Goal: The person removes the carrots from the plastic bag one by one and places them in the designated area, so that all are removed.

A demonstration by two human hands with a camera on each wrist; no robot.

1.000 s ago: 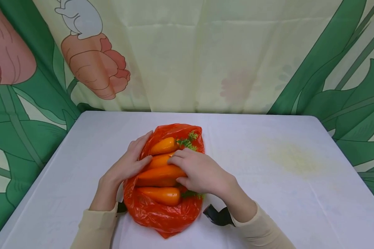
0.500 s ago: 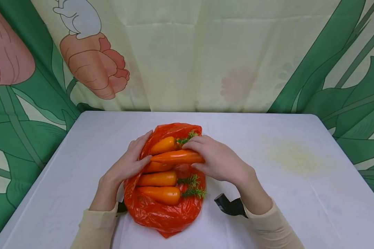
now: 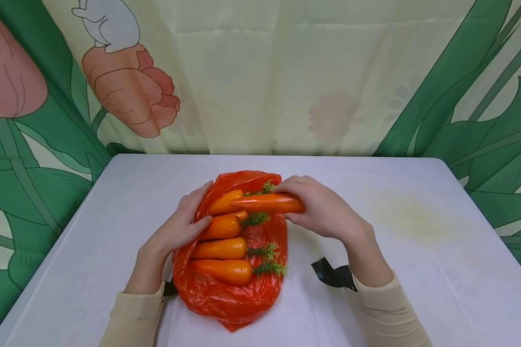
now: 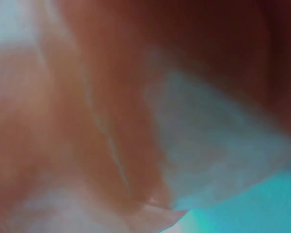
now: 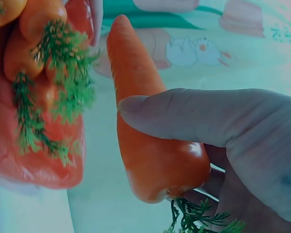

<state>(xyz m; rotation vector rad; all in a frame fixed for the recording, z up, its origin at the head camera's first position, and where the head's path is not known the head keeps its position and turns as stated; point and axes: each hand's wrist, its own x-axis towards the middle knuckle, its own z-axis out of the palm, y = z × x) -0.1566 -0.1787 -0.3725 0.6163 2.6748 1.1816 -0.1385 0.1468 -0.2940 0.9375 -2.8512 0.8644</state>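
Note:
A carrot (image 3: 267,203) with a long pointed tip is in my right hand (image 3: 325,207), held up above the red plastic bag. The right wrist view shows the thumb across the carrot (image 5: 150,141), fingers behind it and its green leafy tuft hanging below. My left hand (image 3: 180,221) rests along the left side of the red bag (image 3: 239,308), fingers extended at its edge and thumb by the carrots. Several other orange carrots (image 3: 221,249) with green tops lie side by side on the bag. Blurred skin of the left hand (image 4: 102,121) fills most of the left wrist view.
A white-covered table (image 3: 373,193) lies beneath, with a pale yellowish stain (image 3: 412,219) at right. Behind it hangs a printed curtain (image 3: 265,86) with leaves and a cartoon carrot. A black strap (image 3: 334,275) sticks out from the right sleeve.
My right hand has gripped a carrot from the middle of the pile, lifted it and moved it rightward and away from me. The left hand has stayed in place.

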